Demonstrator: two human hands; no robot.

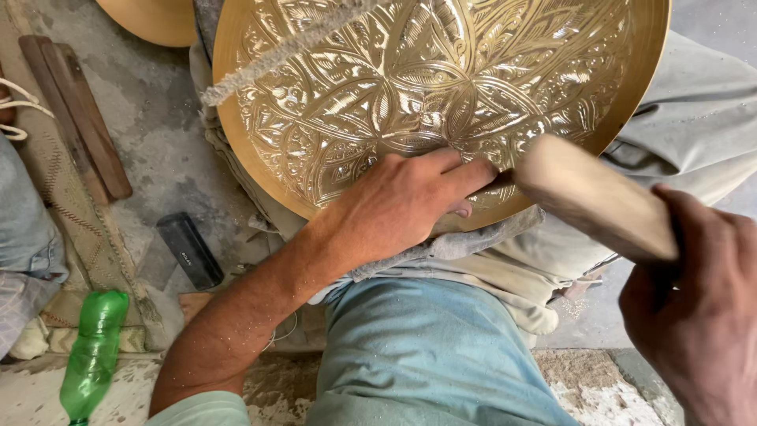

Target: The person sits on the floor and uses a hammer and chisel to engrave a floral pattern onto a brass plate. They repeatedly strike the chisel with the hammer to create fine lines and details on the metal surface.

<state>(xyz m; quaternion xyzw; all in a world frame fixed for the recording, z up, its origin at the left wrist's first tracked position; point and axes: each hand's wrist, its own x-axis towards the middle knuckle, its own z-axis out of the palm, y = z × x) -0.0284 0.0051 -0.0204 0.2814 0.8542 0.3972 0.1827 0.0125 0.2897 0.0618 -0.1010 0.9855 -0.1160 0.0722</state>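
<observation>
Brass fills the upper frame: a large round golden tray with an engraved floral pattern (441,87) lies face up across the person's lap, propped on grey cloth (473,244), seemingly to cushion blows. The left hand (402,207) rests on the near rim, fingers pinched together around a thin dark chisel (495,181), held low so its tip meets the metal; its long axis runs left to right, struck end toward the mallet. The right hand (698,308) is clamped around a pale wooden mallet (595,197), blurred, head angled up-left at the chisel. A green plastic bottle (95,351) and dark rectangular block (189,250) lie on the concrete floor (158,126).
</observation>
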